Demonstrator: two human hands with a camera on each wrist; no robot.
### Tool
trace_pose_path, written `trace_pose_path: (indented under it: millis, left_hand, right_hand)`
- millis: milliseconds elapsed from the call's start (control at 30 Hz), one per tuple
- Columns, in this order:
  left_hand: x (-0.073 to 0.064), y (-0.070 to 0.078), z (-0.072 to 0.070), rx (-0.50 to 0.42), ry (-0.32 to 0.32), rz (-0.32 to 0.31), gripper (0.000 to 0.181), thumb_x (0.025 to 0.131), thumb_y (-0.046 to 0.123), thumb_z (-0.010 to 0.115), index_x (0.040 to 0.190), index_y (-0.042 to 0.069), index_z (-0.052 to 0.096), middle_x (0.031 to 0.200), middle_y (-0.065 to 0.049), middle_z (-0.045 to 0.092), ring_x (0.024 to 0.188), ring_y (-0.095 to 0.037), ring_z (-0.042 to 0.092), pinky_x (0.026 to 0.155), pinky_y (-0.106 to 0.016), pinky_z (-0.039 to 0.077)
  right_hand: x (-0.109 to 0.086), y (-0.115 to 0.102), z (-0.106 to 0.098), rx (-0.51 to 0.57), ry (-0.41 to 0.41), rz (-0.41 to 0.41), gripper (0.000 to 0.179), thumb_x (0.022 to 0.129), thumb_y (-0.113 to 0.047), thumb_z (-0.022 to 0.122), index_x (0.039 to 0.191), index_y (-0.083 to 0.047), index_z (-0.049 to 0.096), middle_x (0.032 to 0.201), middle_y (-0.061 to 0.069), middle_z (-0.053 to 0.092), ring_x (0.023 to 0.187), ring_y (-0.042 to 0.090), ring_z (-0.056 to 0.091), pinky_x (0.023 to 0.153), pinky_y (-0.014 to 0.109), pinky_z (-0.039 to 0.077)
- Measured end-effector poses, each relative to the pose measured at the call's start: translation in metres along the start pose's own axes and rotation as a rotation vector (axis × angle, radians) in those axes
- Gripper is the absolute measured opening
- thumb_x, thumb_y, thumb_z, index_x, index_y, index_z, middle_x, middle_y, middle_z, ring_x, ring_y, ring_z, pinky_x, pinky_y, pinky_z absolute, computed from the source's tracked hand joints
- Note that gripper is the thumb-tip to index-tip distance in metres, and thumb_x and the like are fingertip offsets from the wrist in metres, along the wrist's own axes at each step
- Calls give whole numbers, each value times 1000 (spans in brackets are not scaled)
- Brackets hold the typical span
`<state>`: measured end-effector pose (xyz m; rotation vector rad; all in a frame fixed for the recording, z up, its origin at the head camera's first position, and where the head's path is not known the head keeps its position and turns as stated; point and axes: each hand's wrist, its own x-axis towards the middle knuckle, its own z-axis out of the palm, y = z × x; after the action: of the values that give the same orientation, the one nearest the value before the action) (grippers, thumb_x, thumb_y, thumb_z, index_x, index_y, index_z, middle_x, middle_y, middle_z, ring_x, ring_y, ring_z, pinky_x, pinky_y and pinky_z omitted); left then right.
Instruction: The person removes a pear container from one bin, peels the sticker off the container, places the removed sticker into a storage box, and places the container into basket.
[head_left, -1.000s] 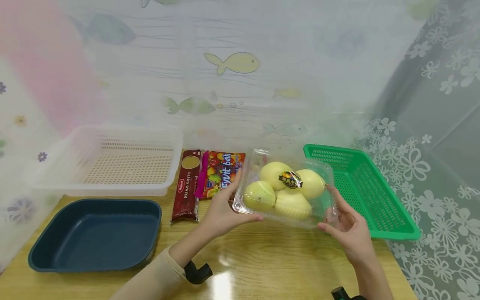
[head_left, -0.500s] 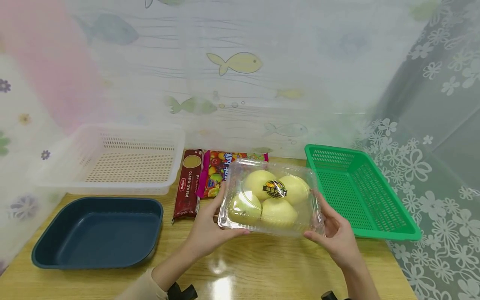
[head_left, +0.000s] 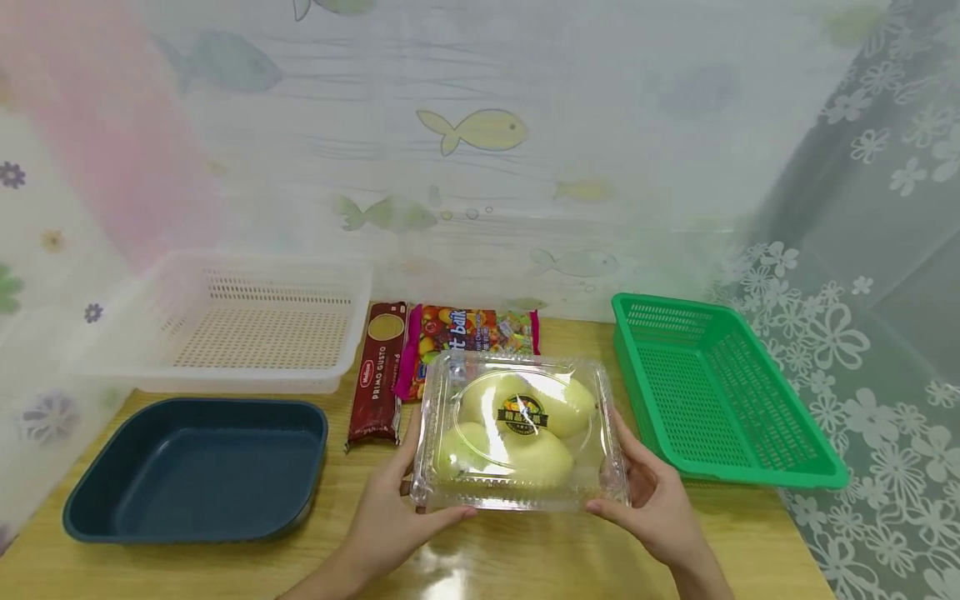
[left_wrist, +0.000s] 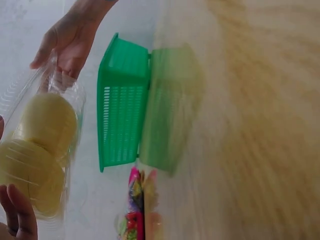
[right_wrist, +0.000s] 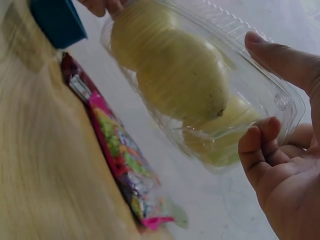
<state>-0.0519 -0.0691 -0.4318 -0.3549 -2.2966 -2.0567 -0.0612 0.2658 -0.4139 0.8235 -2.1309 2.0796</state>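
Note:
Between both hands a clear plastic clamshell box (head_left: 517, 492) is held in the air over the table, its lid facing up. Several pale yellow round fruits (head_left: 540, 458) lie inside it, and a black-and-gold label (head_left: 523, 414) sits on the lid. My left hand (head_left: 386, 508) grips the box's left end, thumb along the front edge. At the right end my right hand (head_left: 652, 500) grips it, thumb at the front corner; in the right wrist view its fingertips (right_wrist: 252, 142) curl under the box side. The wrist views show a gap between box and table.
A green basket (head_left: 750, 477) stands at right, a white basket (head_left: 247, 383) at back left, with a dark blue tub (head_left: 195, 467) before it. A dark red spaghetti packet (head_left: 378, 367) and a colourful candy bag (head_left: 468, 325) lie at the back, the bag partly behind the box.
Both hands have brought the fruit box leftward and nearer to the person, levelling it from its tilt. More of the candy bag's right side now shows.

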Motion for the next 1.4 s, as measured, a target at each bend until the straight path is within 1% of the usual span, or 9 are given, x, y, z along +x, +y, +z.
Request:
trace_pose_path:
  millis: [167, 400, 567, 633, 733, 833, 1000, 1233, 1400]
  left_hand:
    - [-13, -8, 0, 9, 20, -38, 132, 69, 15, 102, 172, 17, 18, 152, -16, 58, 104, -13, 74, 79, -29, 64]
    - [-22, -21, -4, -41, -10, -206, 133, 71, 13, 101, 172, 20, 15, 158, -28, 47, 82, -12, 73, 67, -30, 63]
    - [-22, -30, -4, 33, -16, -285, 134, 71, 21, 102, 172, 18, 14, 169, -23, 32, 84, -12, 66, 64, -26, 59]
    - [-21, -34, -3, 63, -14, -284, 133, 71, 24, 102, 172, 16, 16, 171, -22, 29, 94, -17, 67, 67, -25, 59]
    - [-19, -39, -2, 111, -11, -265, 132, 71, 29, 102, 171, 13, 18, 174, -17, 24, 123, -38, 65, 93, -35, 60]
    - [-15, -43, -2, 142, -4, -246, 132, 71, 32, 102, 171, 11, 19, 175, -11, 22, 155, -38, 33, 119, -45, 39]
    - [-6, -47, -1, 142, -2, -254, 132, 72, 33, 101, 171, 9, 17, 172, -17, 26, 153, -40, 37, 120, -51, 36]
    - [7, -51, 2, 188, -17, -260, 133, 72, 40, 100, 171, 9, 16, 173, -16, 22, 156, -41, 28, 123, -55, 31]
    - [17, -53, 3, 192, -17, -242, 133, 72, 37, 100, 171, 9, 16, 174, -13, 19, 157, -40, 25, 124, -54, 27]
  right_hand:
    - [-6, 13, 4, 37, -44, -58, 101, 79, 29, 74, 163, 13, 18, 168, -1, 41, 111, 2, 58, 83, 18, 57]
    - [-15, 38, 14, 131, -63, 34, 97, 85, 22, 74, 163, 14, 16, 171, -6, 34, 140, 12, 55, 104, 29, 54]
    - [-18, 53, 18, 149, -75, 66, 97, 86, 21, 73, 162, 15, 13, 174, 10, 24, 140, 15, 56, 104, 33, 54]
    - [-19, 57, 18, 148, -77, 73, 98, 86, 21, 73, 163, 15, 13, 174, 14, 19, 140, 15, 56, 104, 33, 53]
    - [-20, 62, 18, 137, -70, 110, 99, 86, 19, 74, 163, 13, 13, 175, 11, 18, 138, 15, 58, 103, 34, 54]
    - [-19, 67, 17, 120, -53, 160, 100, 85, 17, 76, 164, 11, 14, 175, 8, 22, 135, 16, 61, 100, 35, 56]
    - [-13, 73, 12, 94, -37, 188, 98, 87, 15, 77, 163, 13, 15, 174, 11, 24, 128, 18, 65, 95, 33, 60]
    - [-4, 76, 3, 46, -41, 219, 100, 87, 12, 79, 163, 13, 13, 167, 40, 8, 121, 22, 68, 92, 30, 61]
    - [4, 80, -3, -3, -62, 250, 102, 89, 9, 79, 165, 10, 10, 169, 38, 2, 128, 19, 64, 99, 29, 57]
